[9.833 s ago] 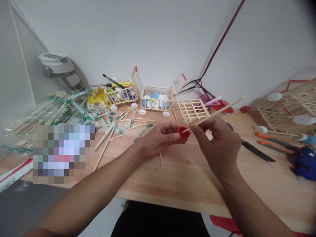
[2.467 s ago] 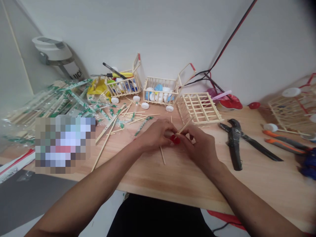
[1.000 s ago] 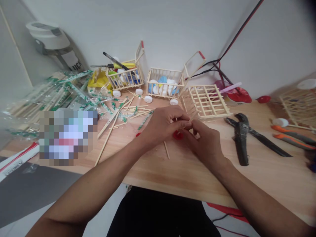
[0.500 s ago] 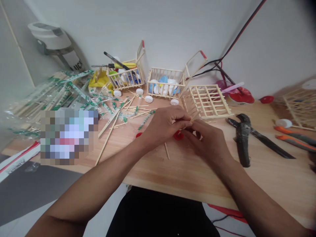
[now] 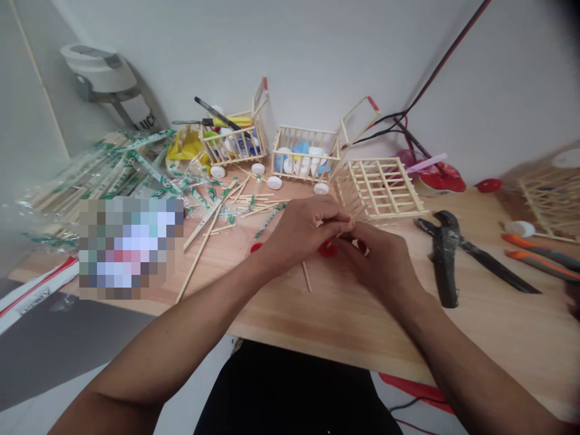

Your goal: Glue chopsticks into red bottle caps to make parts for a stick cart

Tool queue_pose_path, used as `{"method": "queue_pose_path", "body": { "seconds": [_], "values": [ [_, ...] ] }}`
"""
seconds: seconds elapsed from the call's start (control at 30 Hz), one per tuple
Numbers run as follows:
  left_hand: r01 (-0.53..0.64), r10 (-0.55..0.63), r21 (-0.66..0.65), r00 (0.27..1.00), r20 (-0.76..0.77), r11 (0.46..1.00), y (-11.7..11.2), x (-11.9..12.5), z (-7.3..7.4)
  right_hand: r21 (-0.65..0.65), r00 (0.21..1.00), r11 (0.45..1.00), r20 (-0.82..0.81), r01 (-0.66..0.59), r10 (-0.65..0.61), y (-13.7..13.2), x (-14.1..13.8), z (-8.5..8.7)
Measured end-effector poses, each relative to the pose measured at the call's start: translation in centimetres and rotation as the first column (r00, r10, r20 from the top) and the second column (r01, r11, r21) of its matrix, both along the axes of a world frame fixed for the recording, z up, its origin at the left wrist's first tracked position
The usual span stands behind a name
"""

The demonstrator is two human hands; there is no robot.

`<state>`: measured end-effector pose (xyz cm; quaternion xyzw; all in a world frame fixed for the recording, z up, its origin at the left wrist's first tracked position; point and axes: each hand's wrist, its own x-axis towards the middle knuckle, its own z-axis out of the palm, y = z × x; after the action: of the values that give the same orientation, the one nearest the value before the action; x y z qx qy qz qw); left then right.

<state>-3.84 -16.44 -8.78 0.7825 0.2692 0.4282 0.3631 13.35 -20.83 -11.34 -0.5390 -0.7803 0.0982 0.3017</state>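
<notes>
My left hand point(image 5: 303, 232) and my right hand point(image 5: 376, 260) meet above the wooden tabletop point(image 5: 362, 326), fingertips together. Between them a thin wooden stick point(image 5: 359, 214) pokes up and to the right, its lower part hidden in my fingers. A red bottle cap point(image 5: 327, 249) lies just under my left fingers, and I cannot tell whether it touches them. A second red cap point(image 5: 256, 247) sits by my left palm, partly hidden. A loose wooden stick point(image 5: 307, 276) lies below my hands.
Beyond my hands stand two stick-built carts point(image 5: 307, 154) point(image 5: 231, 142) holding plastic caps, and a flat stick grid point(image 5: 380, 187). Black pliers point(image 5: 444, 257) and orange-handled tools point(image 5: 539, 260) lie to the right. Wrapped chopsticks point(image 5: 131, 172) are heaped on the left.
My hands have come together over the table since the oldest frame, and the long stick no longer shows at full length. The red cap now sits lower, and the view has shifted slightly.
</notes>
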Motion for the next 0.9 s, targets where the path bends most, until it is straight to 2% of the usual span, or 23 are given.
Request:
{"method": "queue_pose_path", "body": {
  "seconds": [0.9],
  "values": [
    [0.004,-0.004,0.013,1.0,-0.005,1.0,0.16,0.06,-0.24,-0.019,0.999,1.0,-0.032,-0.003,0.003,0.03,-0.05,0.06]
  ]
}}
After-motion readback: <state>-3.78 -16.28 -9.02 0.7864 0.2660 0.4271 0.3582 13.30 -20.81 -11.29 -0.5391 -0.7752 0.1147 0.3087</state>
